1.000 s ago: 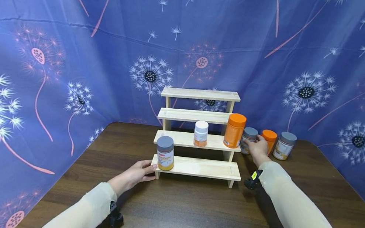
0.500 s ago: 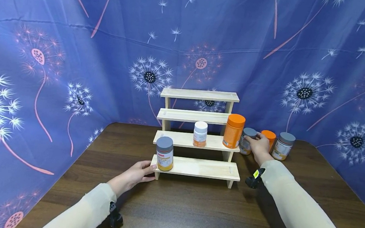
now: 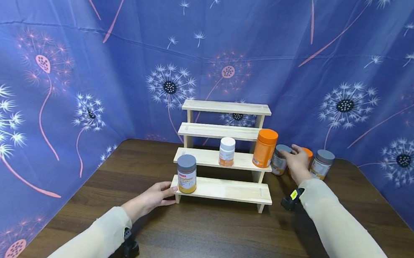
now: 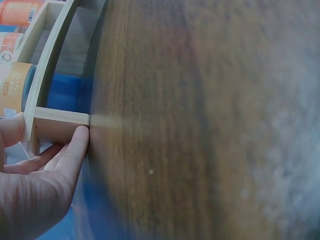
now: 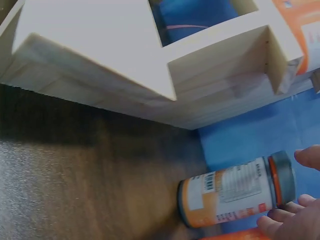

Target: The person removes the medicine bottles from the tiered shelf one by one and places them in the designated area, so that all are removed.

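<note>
A four-tier wooden display stand [image 3: 238,191] is on the table. My left hand [image 3: 152,197] holds the left end of its lowest tier; in the left wrist view the thumb is up by the board and the fingers lie against the wooden leg [image 4: 62,122]. Beside the thumb a grey-lidded jar [image 3: 186,179] stands on that tier. Right of the stand, my right hand [image 3: 298,166] is at another grey-lidded jar [image 5: 230,192]. Its thumb [image 5: 309,156] is apart from the lid, and the other fingertips are near the lid's opposite side.
On the second tier stand a white-capped bottle [image 3: 227,152] and a tall orange jar [image 3: 264,149]. Behind my right hand is an orange-lidded jar [image 3: 307,152], partly hidden, with a third grey-lidded jar [image 3: 321,166] right of it. A blue dandelion-print cloth [image 3: 123,61] hangs behind.
My right hand has shifted right from the grey-lidded jar and its fingers have spread, now covering more of the orange-lidded jar. My left hand stays on the stand.
</note>
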`<move>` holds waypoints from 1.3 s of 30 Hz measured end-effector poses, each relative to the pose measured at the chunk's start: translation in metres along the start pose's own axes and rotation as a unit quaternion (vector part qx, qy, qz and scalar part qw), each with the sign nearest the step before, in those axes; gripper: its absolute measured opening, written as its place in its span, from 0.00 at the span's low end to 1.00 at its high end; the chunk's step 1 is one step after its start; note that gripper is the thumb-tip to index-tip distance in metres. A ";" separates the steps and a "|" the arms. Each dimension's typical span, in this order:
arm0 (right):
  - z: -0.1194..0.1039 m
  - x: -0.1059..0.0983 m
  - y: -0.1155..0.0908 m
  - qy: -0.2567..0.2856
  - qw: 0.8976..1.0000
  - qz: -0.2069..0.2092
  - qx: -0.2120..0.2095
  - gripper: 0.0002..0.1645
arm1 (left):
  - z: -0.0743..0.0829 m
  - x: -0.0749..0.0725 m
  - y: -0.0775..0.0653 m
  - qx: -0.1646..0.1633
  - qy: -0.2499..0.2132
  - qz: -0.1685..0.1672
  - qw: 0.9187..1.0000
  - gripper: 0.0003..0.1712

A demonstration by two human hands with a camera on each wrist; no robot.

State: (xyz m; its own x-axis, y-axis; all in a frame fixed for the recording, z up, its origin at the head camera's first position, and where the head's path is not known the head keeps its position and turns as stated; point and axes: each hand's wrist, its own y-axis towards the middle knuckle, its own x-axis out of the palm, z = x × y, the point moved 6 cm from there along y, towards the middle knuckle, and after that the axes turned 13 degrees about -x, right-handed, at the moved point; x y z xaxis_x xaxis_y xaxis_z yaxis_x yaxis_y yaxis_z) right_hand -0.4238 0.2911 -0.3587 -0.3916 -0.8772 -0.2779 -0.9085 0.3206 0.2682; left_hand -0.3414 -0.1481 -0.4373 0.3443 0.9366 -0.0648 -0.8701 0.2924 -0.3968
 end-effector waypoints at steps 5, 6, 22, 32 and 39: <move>-0.015 -0.004 -0.001 -0.002 1.000 -0.003 -0.015 0.40 | 0.001 0.000 0.000 0.001 -0.002 -0.001 1.000 0.27; -0.018 -0.005 -0.001 -0.002 1.000 -0.001 -0.017 0.40 | 0.001 0.000 0.000 0.000 -0.002 -0.001 1.000 0.27; -0.042 -0.023 -0.002 0.012 0.999 0.001 -0.033 0.42 | 0.003 0.002 -0.002 0.002 0.003 -0.001 1.000 0.28; -0.059 -0.023 -0.015 0.082 0.995 -0.057 -0.025 0.46 | 0.000 0.001 0.000 -0.013 0.004 0.021 1.000 0.26; -0.067 -0.019 -0.024 0.113 0.987 -0.114 -0.024 0.51 | -0.001 0.000 0.002 -0.015 0.003 0.023 1.000 0.26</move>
State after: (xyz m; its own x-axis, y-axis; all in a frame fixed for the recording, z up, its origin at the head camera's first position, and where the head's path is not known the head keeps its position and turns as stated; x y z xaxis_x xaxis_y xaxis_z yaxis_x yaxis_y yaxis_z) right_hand -0.3850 0.2760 -0.2976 -0.1297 -0.9836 -0.1253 -0.9594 0.0925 0.2666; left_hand -0.3423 -0.1474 -0.4391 0.3065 0.9476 -0.0900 -0.8742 0.2428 -0.4206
